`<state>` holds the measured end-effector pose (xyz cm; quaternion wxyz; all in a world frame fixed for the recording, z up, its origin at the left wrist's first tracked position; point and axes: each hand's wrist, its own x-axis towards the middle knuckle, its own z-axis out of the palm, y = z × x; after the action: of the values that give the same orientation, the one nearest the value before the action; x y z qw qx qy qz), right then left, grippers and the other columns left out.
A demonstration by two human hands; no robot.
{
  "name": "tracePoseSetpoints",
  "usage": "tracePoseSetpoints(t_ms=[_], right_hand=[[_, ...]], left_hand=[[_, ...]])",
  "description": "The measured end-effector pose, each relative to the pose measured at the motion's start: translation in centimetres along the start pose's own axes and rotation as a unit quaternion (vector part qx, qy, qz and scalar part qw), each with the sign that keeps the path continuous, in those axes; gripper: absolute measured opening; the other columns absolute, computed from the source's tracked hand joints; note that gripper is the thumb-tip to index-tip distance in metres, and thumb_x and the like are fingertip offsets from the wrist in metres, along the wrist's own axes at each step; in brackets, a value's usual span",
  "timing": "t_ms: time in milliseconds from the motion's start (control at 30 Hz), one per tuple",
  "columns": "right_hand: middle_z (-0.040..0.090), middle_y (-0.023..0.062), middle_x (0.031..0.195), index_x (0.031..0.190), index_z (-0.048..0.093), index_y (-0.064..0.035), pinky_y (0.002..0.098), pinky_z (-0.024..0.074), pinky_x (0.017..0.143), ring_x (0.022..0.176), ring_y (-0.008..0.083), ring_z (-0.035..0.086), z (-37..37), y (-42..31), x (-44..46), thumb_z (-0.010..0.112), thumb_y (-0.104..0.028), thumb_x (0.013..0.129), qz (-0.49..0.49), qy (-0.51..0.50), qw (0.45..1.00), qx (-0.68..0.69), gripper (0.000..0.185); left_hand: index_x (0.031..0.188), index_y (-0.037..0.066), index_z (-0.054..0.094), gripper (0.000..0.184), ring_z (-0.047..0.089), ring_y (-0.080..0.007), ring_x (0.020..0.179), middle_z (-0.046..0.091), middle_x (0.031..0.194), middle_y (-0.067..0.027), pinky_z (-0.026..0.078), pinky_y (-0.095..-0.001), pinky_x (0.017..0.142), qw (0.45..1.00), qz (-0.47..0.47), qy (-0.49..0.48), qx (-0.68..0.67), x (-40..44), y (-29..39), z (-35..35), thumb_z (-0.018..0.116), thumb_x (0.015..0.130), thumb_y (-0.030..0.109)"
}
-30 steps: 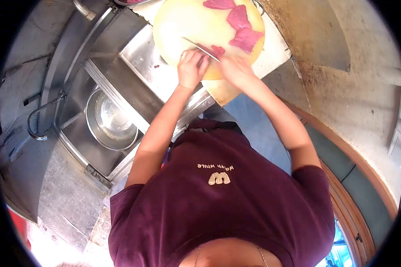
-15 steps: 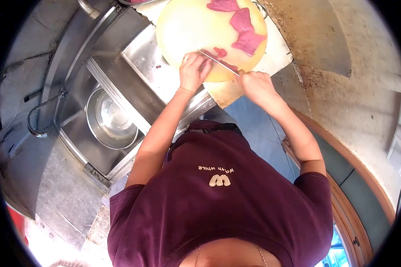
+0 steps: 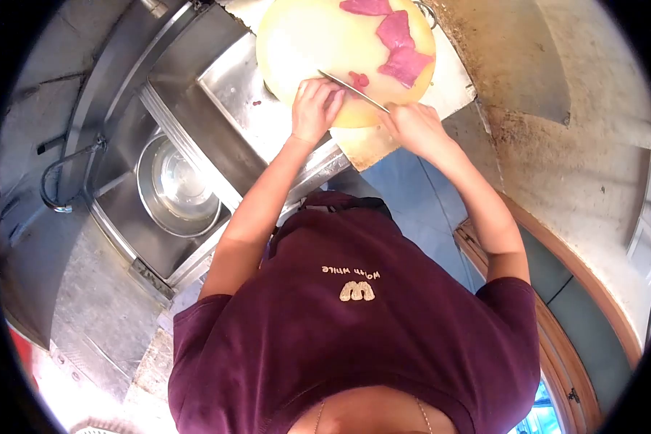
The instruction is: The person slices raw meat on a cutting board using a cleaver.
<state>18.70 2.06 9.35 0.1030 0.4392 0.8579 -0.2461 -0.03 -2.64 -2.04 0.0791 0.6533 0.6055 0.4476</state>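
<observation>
On the round yellow cutting board (image 3: 289, 43) a knife (image 3: 354, 91) lies slantwise, its handle end in my right hand (image 3: 418, 130), which is closed round it at the board's lower right edge. Beside the blade tip, my left hand (image 3: 315, 108) rests on the board's near edge with curled fingers; whatever lies under them is mostly hidden. A small red meat piece (image 3: 358, 79) sits just beyond the blade. Several flat pink meat slices (image 3: 405, 65) lie along the board's right side.
A metal sink (image 3: 134, 210) on the left holds a round metal bowl (image 3: 177, 184). A curved faucet (image 3: 69, 163) reaches over from the far left. The stained wall (image 3: 528, 94) stands right of the board. A metal tray surface (image 3: 231, 87) adjoins the board.
My right hand first pulled back to the right and down with the knife, then moved slightly up. The left hand stays near the same place at the board's edge.
</observation>
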Motion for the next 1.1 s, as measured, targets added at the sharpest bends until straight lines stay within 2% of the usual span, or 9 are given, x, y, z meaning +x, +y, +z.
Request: tracePoseSetpoints(t_ms=[100, 233, 400, 533, 700, 833, 900, 1000, 1100], right_hand=[[0.064, 0.0207, 0.08, 0.089, 0.064, -0.0007, 0.0465, 0.0493, 0.07, 0.08, 0.0369, 0.063, 0.3, 0.4, -1.0, 0.049, -0.024, 0.09, 0.011, -0.037, 0.999, -0.026, 0.028], [0.064, 0.0196, 0.074, 0.089, 0.065, -0.0002, 0.0453, 0.0507, 0.069, 0.078, 0.0362, 0.065, 4.6, -1.6, 7.2, 0.047, -0.018, 0.088, -0.116, 0.156, 0.981, 0.029, 0.025], [0.064, 0.0176, 0.073, 0.082, 0.066, -0.0012, 0.0451, 0.0491, 0.069, 0.075, 0.037, 0.063, 0.1, -1.9, 10.4, 0.048, -0.031, 0.089, -0.016, -0.049, 0.99, 0.128, 0.035], [0.063, 0.0176, 0.07, 0.079, 0.065, -0.0015, 0.0457, 0.0495, 0.064, 0.069, 0.0368, 0.063, 1.3, -0.3, 3.4, 0.05, -0.032, 0.091, -0.086, 0.158, 0.983, 0.024, 0.036], [0.065, 0.0213, 0.081, 0.086, 0.064, 0.001, 0.045, 0.0512, 0.068, 0.08, 0.0337, 0.065, -0.4, -1.2, -1.2, 0.05, -0.025, 0.087, 0.04, -0.046, 0.998, -0.034, 0.03], [0.064, 0.0211, 0.077, 0.094, 0.063, -0.0011, 0.0451, 0.0512, 0.065, 0.073, 0.0363, 0.064, 6.1, -0.7, 6.8, 0.051, -0.02, 0.084, -0.146, 0.166, 0.974, -0.044, 0.024], [0.064, 0.0213, 0.081, 0.093, 0.063, -0.0015, 0.0447, 0.0506, 0.069, 0.078, 0.0362, 0.064, 3.1, -3.5, 11.5, 0.05, -0.022, 0.087, -0.11, -0.005, 0.992, -0.057, 0.026], [0.063, 0.0212, 0.08, 0.087, 0.064, -0.0013, 0.0456, 0.0498, 0.07, 0.077, 0.0368, 0.063, 0.3, -2.0, 9.6, 0.049, -0.026, 0.089, -0.058, 0.009, 0.993, 0.104, 0.029], [0.063, 0.0209, 0.075, 0.084, 0.064, 0.0001, 0.0463, 0.0493, 0.069, 0.075, 0.0371, 0.063, 0.9, -0.7, 4.5, 0.051, -0.029, 0.09, -0.086, 0.078, 0.993, 0.026, 0.032]], left_hand=[[0.079, 0.006, 0.063, 0.012, 0.056, -0.0266, 0.084, 0.06, 0.085, -0.0064, 0.047, -0.0348, 0.074, 1.0, -0.015, 0.016, -0.004, -0.1, 0.0, 0.1, 0.071, 0.071, 0.008], [0.08, 0.005, 0.063, 0.014, 0.056, -0.0271, 0.082, 0.06, 0.084, -0.0073, 0.048, -0.0346, 0.072, 0.999, -0.029, -0.027, -0.009, -0.4, -0.4, 0.2, 0.072, 0.069, 0.009], [0.085, 0.007, 0.064, 0.015, 0.055, -0.0268, 0.084, 0.058, 0.084, -0.0075, 0.046, -0.036, 0.076, 0.999, 0.014, -0.04, -0.019, 0.0, -0.2, -0.7, 0.07, 0.071, 0.006], [0.085, 0.009, 0.064, 0.013, 0.054, -0.0261, 0.088, 0.058, 0.087, -0.006, 0.045, -0.0356, 0.079, 1.0, 0.0, -0.009, -0.014, -0.2, -0.1, -0.6, 0.068, 0.073, 0.006], [0.077, 0.008, 0.062, 0.01, 0.055, -0.0259, 0.079, 0.058, 0.082, -0.0048, 0.048, -0.0351, 0.071, 1.0, -0.001, 0.019, -0.022, -0.1, -0.2, -0.2, 0.069, 0.069, 0.008], [0.075, 0.007, 0.062, 0.011, 0.056, -0.0264, 0.077, 0.058, 0.078, -0.0055, 0.048, -0.0354, 0.068, 0.999, -0.031, -0.019, -0.009, -0.5, -0.4, 0.1, 0.07, 0.066, 0.007], [0.075, 0.007, 0.062, 0.012, 0.056, -0.0263, 0.076, 0.057, 0.078, -0.0058, 0.048, -0.0353, 0.068, 0.997, -0.043, -0.058, -0.015, -0.8, -0.7, -0.6, 0.07, 0.065, 0.006], [0.078, 0.009, 0.063, 0.013, 0.055, -0.0256, 0.079, 0.057, 0.078, -0.0054, 0.047, -0.0341, 0.073, 0.999, 0.024, -0.004, -0.023, 0.1, 0.3, -1.0, 0.069, 0.067, 0.005], [0.081, 0.01, 0.064, 0.013, 0.054, -0.0254, 0.083, 0.058, 0.079, -0.0051, 0.046, -0.0341, 0.076, 1.0, 0.008, 0.001, -0.003, -0.1, 0.2, -1.0, 0.069, 0.07, 0.006]])
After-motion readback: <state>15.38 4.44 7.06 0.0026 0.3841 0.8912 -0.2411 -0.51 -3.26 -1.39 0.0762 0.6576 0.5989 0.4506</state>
